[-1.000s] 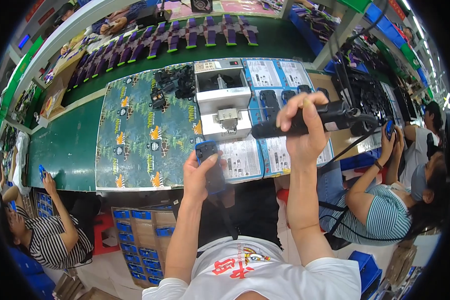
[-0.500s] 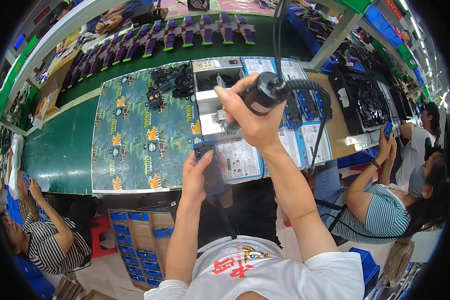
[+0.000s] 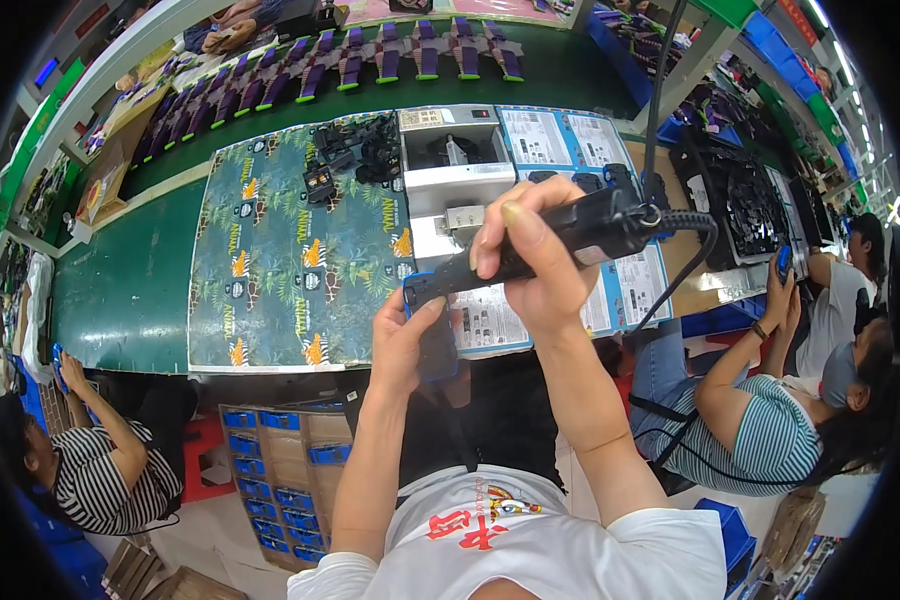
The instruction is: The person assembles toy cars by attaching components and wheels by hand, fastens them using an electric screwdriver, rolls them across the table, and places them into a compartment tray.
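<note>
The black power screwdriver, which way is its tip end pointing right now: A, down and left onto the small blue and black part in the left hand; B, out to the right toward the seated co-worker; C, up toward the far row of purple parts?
A: the right hand grips the black power screwdriver slanted, its tip end meeting the small blue and black part held by the left hand.
</note>
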`<state>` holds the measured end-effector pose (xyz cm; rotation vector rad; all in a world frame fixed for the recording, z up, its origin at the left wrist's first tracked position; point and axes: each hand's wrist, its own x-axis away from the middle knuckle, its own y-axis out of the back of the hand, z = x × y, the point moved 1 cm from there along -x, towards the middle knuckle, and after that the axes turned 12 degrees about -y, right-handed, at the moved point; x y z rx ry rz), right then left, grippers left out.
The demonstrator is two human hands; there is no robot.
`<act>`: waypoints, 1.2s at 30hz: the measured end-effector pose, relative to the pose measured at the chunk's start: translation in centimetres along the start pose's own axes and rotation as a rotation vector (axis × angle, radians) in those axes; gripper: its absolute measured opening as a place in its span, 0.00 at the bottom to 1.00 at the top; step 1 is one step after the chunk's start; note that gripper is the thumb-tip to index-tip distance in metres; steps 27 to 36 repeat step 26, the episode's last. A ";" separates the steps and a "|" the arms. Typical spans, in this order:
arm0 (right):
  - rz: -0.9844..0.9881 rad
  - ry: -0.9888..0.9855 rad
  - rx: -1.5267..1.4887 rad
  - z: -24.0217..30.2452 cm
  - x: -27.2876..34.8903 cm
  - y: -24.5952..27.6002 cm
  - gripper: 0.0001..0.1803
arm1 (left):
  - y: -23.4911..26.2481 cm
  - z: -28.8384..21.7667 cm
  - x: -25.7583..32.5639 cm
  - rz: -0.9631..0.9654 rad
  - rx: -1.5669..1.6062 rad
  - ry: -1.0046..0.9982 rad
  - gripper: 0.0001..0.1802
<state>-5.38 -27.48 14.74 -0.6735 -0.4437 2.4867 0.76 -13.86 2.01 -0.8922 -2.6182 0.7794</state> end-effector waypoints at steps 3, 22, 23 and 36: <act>-0.008 -0.029 0.068 -0.5 0.1 -0.1 0.08 | 0.0 0.0 0.1 -0.008 0.001 0.017 0.14; 0.007 -0.050 0.139 -3.4 1.1 -1.3 0.11 | -0.7 -0.6 0.5 -0.075 -0.011 0.000 0.13; 0.016 -0.021 0.160 -3.4 1.2 -1.2 0.12 | -0.6 -0.5 0.6 -0.073 -0.012 -0.003 0.13; 0.022 0.014 0.155 -3.1 1.4 -1.2 0.11 | -0.2 -0.4 0.8 -0.048 -0.049 -0.007 0.14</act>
